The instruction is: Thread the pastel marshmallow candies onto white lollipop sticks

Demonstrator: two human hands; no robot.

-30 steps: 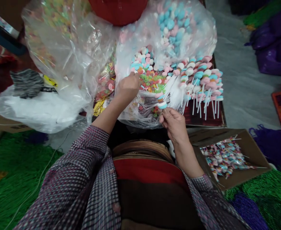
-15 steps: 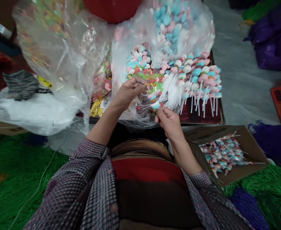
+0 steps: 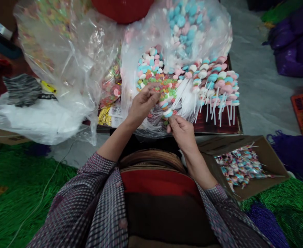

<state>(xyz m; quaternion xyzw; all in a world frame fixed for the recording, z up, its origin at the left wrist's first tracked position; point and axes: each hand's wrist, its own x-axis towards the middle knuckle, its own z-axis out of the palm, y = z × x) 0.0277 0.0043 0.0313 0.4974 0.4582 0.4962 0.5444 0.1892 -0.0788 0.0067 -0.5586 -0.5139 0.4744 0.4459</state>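
My right hand (image 3: 181, 130) pinches the lower end of a candy skewer (image 3: 167, 113), on which blue, white, pink and orange sweets are threaded, with a green one by the fingertips. My left hand (image 3: 144, 103) is just beyond the skewer's upper end, over a heap of gummy rings (image 3: 166, 84) in orange, red and green. Its thumb and forefinger are apart, and I make out nothing between them. Pink, white and blue marshmallows (image 3: 151, 62) lie behind the rings on clear plastic. White sticks (image 3: 183, 94) lie bunched to the right of the rings.
Finished marshmallow skewers (image 3: 219, 81) are stacked at the table's right edge. A cardboard box (image 3: 272, 158) below holds wrapped ones. Large clear bags (image 3: 89, 51) of sweets and a red container (image 3: 122, 10) stand behind. Green strands (image 3: 24, 186) cover the floor at left.
My left hand has drawn slightly away from the skewer's upper end, and the orange ring at its fingertips no longer shows there. My right hand and the skewer stay almost still.
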